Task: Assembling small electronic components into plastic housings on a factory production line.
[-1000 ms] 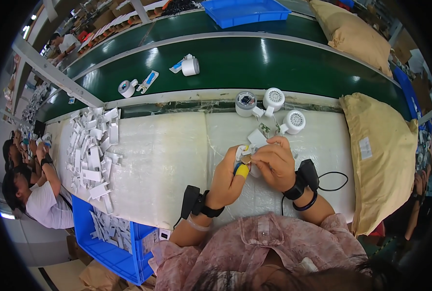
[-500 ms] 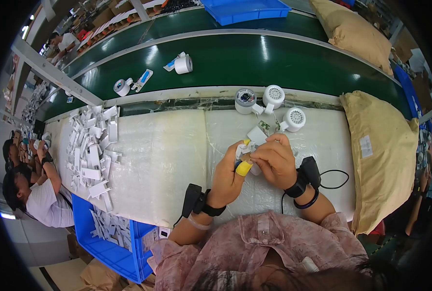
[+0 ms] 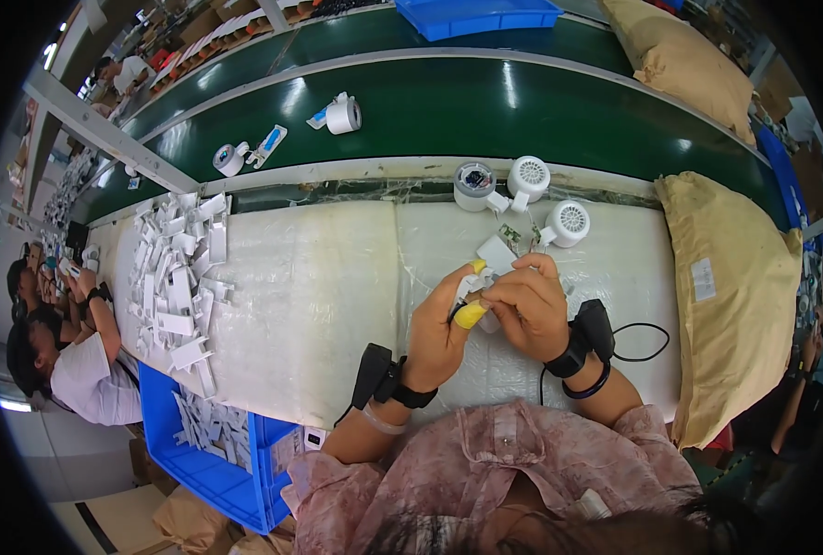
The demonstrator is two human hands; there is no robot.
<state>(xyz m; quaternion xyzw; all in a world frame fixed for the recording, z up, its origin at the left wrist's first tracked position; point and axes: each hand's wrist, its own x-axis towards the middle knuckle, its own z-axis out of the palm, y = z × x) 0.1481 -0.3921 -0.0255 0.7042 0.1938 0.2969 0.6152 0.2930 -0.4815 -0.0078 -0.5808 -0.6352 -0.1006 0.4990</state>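
White plastic part (image 3: 493, 262) pinched between both hands (image 3: 485, 310), above padded bench (image 3: 319, 287).

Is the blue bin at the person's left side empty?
No, the blue bin holds several white plastic parts lying loose inside it.

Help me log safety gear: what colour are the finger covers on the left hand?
Yellow finger covers on the left hand, clearest in the head view.

A small white plastic part (image 3: 497, 254) — flat, squarish, tilted — sits just right of the frame's centre, pinched between both hands above the pale padded bench.
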